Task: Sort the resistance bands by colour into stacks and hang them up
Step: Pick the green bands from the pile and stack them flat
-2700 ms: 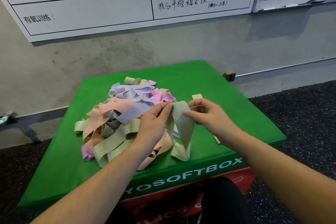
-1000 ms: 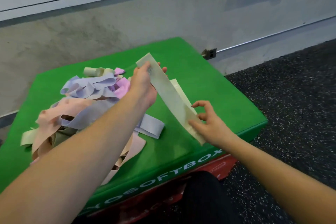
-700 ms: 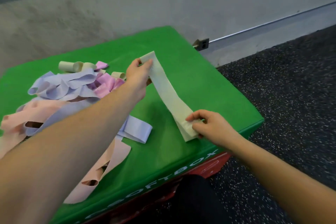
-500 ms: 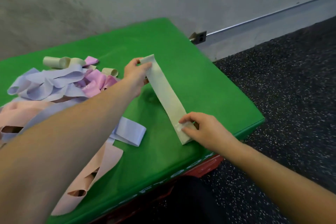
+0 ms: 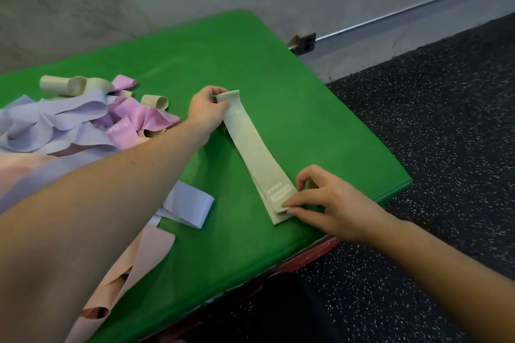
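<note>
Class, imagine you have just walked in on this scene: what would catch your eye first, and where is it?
First, the pale green band stretched flat across the bright green box, the left hand pinching its far end and the right hand pinching its near end. To the left lies a tangled heap of lilac, pink and peach bands.

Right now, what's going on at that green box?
A person is laying a sage-green band flat on the green box. The left hand pinches its far end and the right hand holds down its near end, on top of another band of the same colour. The unsorted pile of lilac, pink and peach bands sits to the left. Nothing is hung yet.
</note>
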The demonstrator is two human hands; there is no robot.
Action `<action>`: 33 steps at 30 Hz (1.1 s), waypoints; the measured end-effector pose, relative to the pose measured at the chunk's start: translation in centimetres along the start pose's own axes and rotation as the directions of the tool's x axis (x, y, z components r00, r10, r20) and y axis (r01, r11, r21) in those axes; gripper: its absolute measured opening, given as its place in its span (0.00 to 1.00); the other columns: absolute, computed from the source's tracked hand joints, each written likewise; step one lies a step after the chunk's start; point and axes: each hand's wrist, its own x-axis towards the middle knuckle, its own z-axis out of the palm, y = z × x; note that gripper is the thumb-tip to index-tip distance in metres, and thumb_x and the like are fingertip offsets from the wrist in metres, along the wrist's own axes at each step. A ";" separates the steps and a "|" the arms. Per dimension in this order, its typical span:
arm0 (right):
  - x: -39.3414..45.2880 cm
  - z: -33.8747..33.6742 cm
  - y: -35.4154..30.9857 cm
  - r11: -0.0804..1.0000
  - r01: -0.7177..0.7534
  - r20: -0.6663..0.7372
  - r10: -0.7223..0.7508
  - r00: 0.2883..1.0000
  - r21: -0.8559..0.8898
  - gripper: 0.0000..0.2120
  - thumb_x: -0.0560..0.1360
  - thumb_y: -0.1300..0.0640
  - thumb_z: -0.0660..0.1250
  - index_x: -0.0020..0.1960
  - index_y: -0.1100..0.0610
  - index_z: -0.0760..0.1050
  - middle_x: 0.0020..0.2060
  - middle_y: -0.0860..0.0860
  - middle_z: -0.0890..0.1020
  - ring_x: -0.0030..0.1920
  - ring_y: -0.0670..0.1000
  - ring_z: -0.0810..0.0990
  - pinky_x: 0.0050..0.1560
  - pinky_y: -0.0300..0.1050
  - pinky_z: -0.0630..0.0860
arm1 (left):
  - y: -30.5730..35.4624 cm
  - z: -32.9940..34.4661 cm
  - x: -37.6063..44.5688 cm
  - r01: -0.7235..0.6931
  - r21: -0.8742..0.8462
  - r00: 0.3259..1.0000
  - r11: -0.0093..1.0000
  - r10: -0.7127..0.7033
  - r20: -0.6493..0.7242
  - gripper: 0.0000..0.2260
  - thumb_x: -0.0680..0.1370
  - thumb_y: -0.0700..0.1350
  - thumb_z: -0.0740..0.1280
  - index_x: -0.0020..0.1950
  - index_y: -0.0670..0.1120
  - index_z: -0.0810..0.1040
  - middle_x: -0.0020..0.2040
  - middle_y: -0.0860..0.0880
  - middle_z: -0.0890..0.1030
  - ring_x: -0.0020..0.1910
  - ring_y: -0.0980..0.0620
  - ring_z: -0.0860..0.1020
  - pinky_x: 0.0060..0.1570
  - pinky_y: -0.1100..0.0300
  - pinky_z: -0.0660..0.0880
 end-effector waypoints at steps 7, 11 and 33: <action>1.3 0.9 0.0 0.972 0.155 -0.013 -0.160 0.987 -0.177 0.13 0.77 0.41 0.65 0.55 0.43 0.83 0.48 0.43 0.77 0.48 0.44 0.69 0.46 0.42 0.66 | -0.5 0.3 0.9 -0.013 0.063 0.998 0.998 0.017 -0.067 0.11 0.79 0.34 0.65 0.57 0.48 0.76 0.53 0.50 0.78 0.50 0.54 0.77 0.43 0.65 0.74; 1.2 1.6 0.8 0.988 0.145 -0.041 -0.147 0.988 -0.051 0.11 0.76 0.43 0.68 0.54 0.45 0.83 0.46 0.43 0.77 0.47 0.43 0.71 0.47 0.43 0.70 | 0.0 0.4 1.4 -0.004 -0.035 0.999 0.999 0.003 -0.036 0.11 0.78 0.35 0.69 0.56 0.48 0.77 0.54 0.50 0.80 0.51 0.52 0.79 0.43 0.64 0.76; 1.3 1.0 0.8 0.997 0.037 0.041 -0.040 0.998 0.070 0.11 0.72 0.41 0.70 0.51 0.44 0.83 0.46 0.37 0.73 0.50 0.40 0.72 0.55 0.38 0.69 | 0.3 0.4 0.2 -0.092 0.477 0.996 0.874 0.083 0.040 0.23 0.81 0.43 0.66 0.76 0.48 0.68 0.74 0.46 0.60 0.38 0.57 0.72 0.34 0.65 0.72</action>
